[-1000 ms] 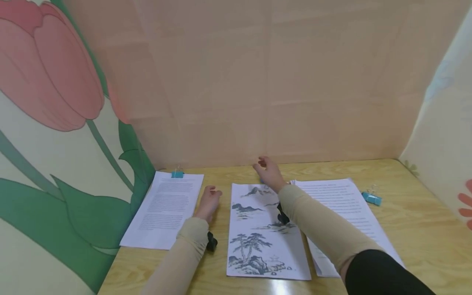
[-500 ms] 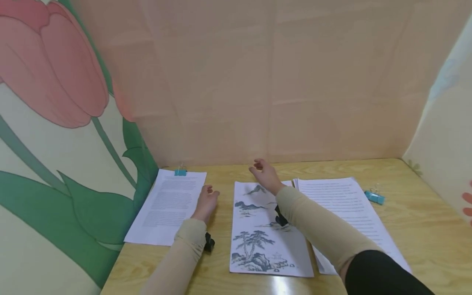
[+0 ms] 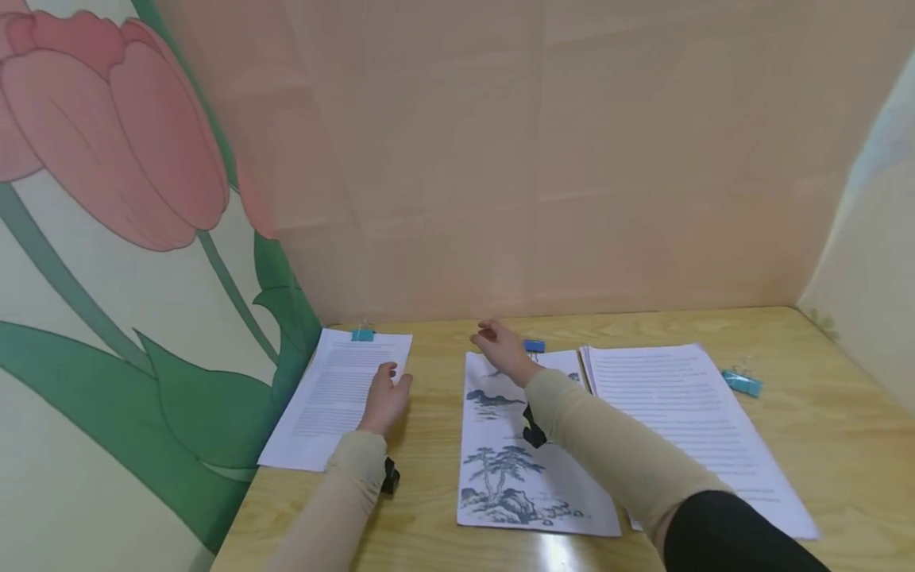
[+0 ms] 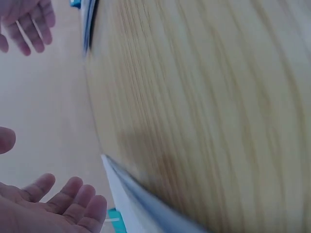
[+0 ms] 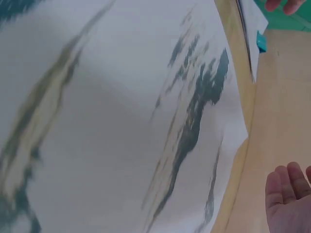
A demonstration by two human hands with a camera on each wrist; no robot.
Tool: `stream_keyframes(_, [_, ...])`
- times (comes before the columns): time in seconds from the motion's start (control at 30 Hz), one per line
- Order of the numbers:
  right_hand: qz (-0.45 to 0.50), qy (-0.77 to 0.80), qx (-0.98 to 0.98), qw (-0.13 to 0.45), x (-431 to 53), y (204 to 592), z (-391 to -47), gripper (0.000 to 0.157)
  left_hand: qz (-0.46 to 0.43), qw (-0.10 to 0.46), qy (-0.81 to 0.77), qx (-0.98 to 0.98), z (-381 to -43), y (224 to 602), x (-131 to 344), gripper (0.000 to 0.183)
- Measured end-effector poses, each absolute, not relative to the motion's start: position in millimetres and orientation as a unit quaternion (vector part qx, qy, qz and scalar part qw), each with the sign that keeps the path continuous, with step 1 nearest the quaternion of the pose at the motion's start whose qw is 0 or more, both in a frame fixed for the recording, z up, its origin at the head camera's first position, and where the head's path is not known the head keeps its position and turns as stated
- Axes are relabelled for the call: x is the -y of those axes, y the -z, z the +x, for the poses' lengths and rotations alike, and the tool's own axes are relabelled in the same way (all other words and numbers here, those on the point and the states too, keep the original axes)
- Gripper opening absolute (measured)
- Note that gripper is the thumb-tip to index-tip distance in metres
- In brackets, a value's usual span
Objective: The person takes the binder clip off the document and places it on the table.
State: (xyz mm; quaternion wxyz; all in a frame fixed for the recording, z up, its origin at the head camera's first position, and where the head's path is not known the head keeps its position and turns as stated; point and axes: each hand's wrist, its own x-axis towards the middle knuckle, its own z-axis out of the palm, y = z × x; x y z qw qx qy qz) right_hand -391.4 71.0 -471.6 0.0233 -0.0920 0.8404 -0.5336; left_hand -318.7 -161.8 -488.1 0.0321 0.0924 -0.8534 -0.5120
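Note:
My left hand (image 3: 387, 400) hovers beside the right edge of the left stack of printed sheets (image 3: 314, 421), holding nothing, its fingers loosely bent. A teal binder clip (image 3: 362, 335) grips that stack's top edge. In the head view my right hand (image 3: 506, 349) is over the top of the landscape-picture sheet (image 3: 493, 445), also without anything in it. The right wrist view has its fingers (image 5: 287, 183) relaxed and apart from the paper. Just behind that hand, a dark blue binder clip (image 3: 534, 345) sits at the picture sheet's top edge.
To the right lies another stack of lined printed sheets (image 3: 665, 397), partly under my right sleeve. A loose teal binder clip (image 3: 742, 383) rests on the wooden table (image 3: 843, 445). A pinkish covering (image 3: 572, 159) stands along the back, and a tulip-painted wall (image 3: 143, 318) borders the left.
Both hands have moved left relative to the papers. My right hand has come away from the dark blue clip, which now shows. The head view has shifted slightly, so the papers appear further right.

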Motion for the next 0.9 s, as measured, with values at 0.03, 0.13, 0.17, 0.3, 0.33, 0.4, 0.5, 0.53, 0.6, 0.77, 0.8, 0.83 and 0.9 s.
stream_keyframes(0.03, [-0.093,0.533,-0.841,0.031,-69,472,-390,0.051,0.093,0.034,0.51,0.855,-319,488,165,0.055])
stream_keyframes(0.13, [-0.095,0.535,-0.837,0.061,-63,473,-387,0.053,0.103,0.039,0.503,0.857,-321,487,175,0.054])
stream_keyframes(0.17, [-0.097,0.536,-0.836,0.071,-61,474,-386,0.054,0.106,0.042,0.497,0.86,-322,488,179,0.054])
stream_keyframes(0.3, [-0.098,0.537,-0.833,0.093,-56,475,-380,0.056,0.119,0.045,0.477,0.87,-324,490,196,0.054])
stream_keyframes(0.33, [-0.099,0.534,-0.834,0.092,-55,476,-379,0.056,0.121,0.044,0.473,0.872,-325,490,200,0.055])
stream_keyframes(0.4, [-0.105,0.528,-0.838,0.088,-52,479,-378,0.055,0.126,0.04,0.463,0.876,-324,490,208,0.056])
stream_keyframes(0.5, [-0.112,0.519,-0.844,0.08,-48,482,-378,0.054,0.129,0.042,0.442,0.887,-323,489,220,0.058])
stream_keyframes(0.53, [-0.114,0.517,-0.844,0.079,-46,483,-378,0.054,0.132,0.042,0.434,0.89,-322,489,224,0.059])
stream_keyframes(0.6, [-0.116,0.518,-0.843,0.085,-43,482,-376,0.055,0.138,0.043,0.422,0.895,-322,488,232,0.059])
stream_keyframes(0.77, [-0.118,0.514,-0.845,0.093,-39,482,-372,0.056,0.163,0.035,0.415,0.894,-319,486,243,0.061])
stream_keyframes(0.8, [-0.117,0.511,-0.846,0.094,-38,482,-372,0.056,0.166,0.032,0.416,0.893,-319,486,244,0.061])
stream_keyframes(0.83, [-0.116,0.51,-0.847,0.095,-38,483,-371,0.056,0.171,0.03,0.419,0.891,-318,487,245,0.061])
stream_keyframes(0.9, [-0.113,0.509,-0.848,0.101,-37,483,-370,0.056,0.176,0.028,0.421,0.889,-318,488,246,0.062])
